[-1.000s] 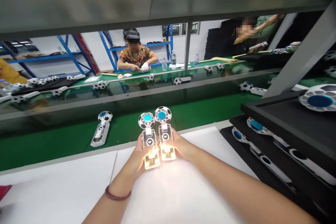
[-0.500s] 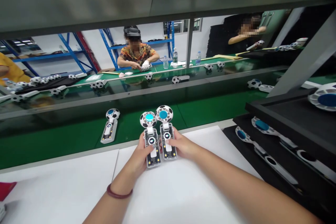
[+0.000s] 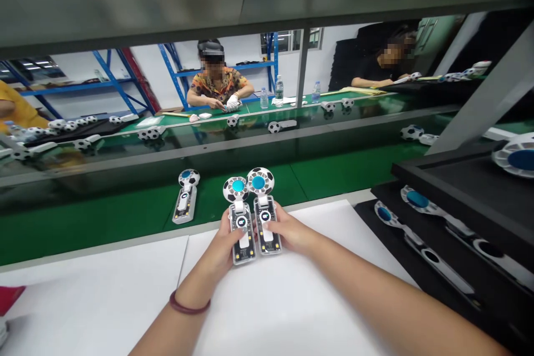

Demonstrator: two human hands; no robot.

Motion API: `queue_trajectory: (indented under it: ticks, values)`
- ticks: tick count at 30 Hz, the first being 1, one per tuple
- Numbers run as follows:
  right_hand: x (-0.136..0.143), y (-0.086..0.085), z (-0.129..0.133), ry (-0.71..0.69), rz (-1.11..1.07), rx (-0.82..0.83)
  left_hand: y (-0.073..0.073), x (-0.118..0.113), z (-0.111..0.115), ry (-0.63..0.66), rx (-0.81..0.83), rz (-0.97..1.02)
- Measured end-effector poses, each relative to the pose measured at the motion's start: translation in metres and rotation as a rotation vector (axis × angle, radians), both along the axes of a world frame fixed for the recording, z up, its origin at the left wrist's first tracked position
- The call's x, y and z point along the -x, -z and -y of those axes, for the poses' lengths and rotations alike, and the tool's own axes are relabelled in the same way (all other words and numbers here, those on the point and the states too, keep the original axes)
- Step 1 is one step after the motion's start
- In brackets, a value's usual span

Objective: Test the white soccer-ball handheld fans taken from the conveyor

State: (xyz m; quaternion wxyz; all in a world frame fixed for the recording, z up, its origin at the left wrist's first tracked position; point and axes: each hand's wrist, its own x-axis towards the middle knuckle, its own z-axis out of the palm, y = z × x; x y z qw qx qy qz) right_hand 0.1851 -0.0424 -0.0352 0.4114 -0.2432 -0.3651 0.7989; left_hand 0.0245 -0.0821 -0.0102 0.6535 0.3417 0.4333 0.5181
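Side by side over the white work surface, I hold two handheld fans with football-patterned heads and clear bodies. My left hand (image 3: 225,238) is closed around the left fan (image 3: 245,253), its thumb lying by the white button strip. My right hand (image 3: 290,229) grips the right fan (image 3: 270,242), thumb on the front. Both small round displays are lit, with digits too small to read surely. The two heads touch or nearly touch. Most of my fingers are hidden behind the bodies. Another fan of the same kind (image 3: 184,204) lies on the green belt to the left.
Black trays (image 3: 450,169) holding more fans are stacked at the right. The green belt (image 3: 334,172) runs across in front, with a second line of fans beyond it. Co-workers (image 3: 219,83) sit on the far side. A metal panel (image 3: 167,0) hangs overhead.
The fan on the near belt has shifted right, while fans on the far line have moved slightly left. My hands hold almost still. The co-worker at far right has lowered an arm.
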Motion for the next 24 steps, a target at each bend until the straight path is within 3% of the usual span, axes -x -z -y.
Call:
queue_trajectory:
  ticks: [10,18,24]
  values:
    - [-0.0043,-0.0051,0.0004,-0.09,-0.011,-0.001,0.0049,0.0063,-0.0022,0.104,-0.015,0.033]
    - [-0.0061,-0.0056,0.0006,-0.105,0.001,-0.019,-0.0028,0.0025,0.0012,0.073,0.013,0.017]
    - [-0.0053,-0.0054,0.001,-0.092,-0.002,-0.008,-0.0005,0.0028,0.0006,0.062,0.022,0.016]
